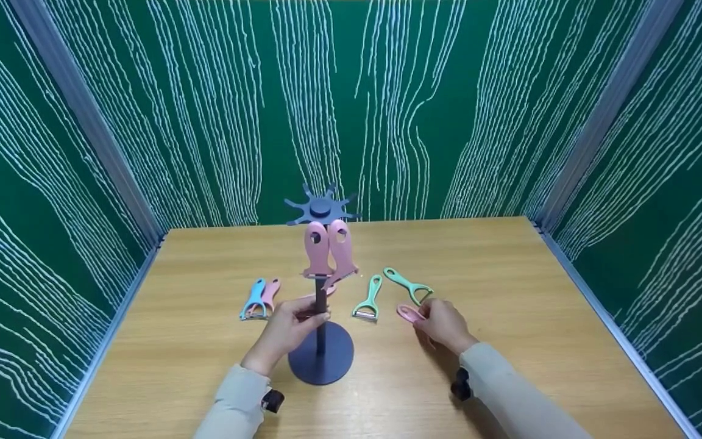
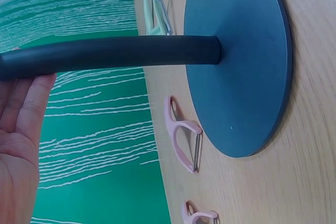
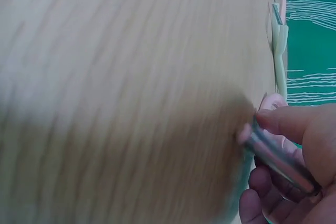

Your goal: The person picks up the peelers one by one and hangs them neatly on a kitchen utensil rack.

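Observation:
A dark stand has a round base [image 1: 336,360], an upright post [image 2: 131,51] and a spoked top [image 1: 320,209]. My left hand [image 1: 287,332] grips the post above its base. Two pink peelers, one on the left [image 1: 315,247] and one on the right [image 1: 342,247], hang side by side from the near side of the top. On the right, my right hand [image 1: 447,324] holds another pink peeler [image 1: 410,313] by its head end, low over the table, handle pointing left. The right wrist view shows its metal blade [image 3: 281,158] near my fingers.
Right of the stand lie a light green peeler [image 1: 374,288] and a darker green one [image 1: 398,279], close to my right hand. A blue peeler [image 1: 256,291] overlaps a pink one [image 1: 273,286] on the left. Another pink peeler [image 1: 331,290] lies behind the post. Green walls enclose the wooden table [image 1: 205,378].

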The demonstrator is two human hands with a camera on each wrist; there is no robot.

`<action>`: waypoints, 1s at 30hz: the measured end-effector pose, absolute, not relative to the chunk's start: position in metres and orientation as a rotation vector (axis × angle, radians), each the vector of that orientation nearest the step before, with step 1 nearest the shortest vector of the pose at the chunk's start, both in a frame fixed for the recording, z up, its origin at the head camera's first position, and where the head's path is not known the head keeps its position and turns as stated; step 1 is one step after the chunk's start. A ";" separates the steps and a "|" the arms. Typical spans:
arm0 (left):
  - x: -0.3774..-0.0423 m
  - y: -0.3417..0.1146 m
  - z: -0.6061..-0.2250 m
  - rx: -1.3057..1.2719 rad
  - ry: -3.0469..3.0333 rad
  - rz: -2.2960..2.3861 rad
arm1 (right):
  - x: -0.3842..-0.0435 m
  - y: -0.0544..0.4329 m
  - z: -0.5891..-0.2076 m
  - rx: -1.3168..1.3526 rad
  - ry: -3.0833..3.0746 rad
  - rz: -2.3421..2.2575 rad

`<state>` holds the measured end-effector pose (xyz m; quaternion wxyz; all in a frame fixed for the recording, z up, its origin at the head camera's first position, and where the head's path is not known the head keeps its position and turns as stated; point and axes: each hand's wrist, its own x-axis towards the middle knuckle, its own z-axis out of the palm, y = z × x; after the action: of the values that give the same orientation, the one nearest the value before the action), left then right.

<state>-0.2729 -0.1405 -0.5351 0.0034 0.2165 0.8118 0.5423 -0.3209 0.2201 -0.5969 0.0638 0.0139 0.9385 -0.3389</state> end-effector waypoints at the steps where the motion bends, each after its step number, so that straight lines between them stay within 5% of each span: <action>1: -0.273 -0.141 -0.535 0.675 2.545 1.698 | -0.321 0.220 -0.596 0.043 2.836 -1.024; 30: -0.273 -0.140 -0.534 0.666 2.543 1.703 | -0.317 0.220 -0.570 -0.092 2.844 -1.311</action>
<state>-0.2727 -0.1396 -0.5336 0.0049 0.2126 0.8118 0.5438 -0.3165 0.2199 -0.5705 0.0041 -0.0294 0.9077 -0.4186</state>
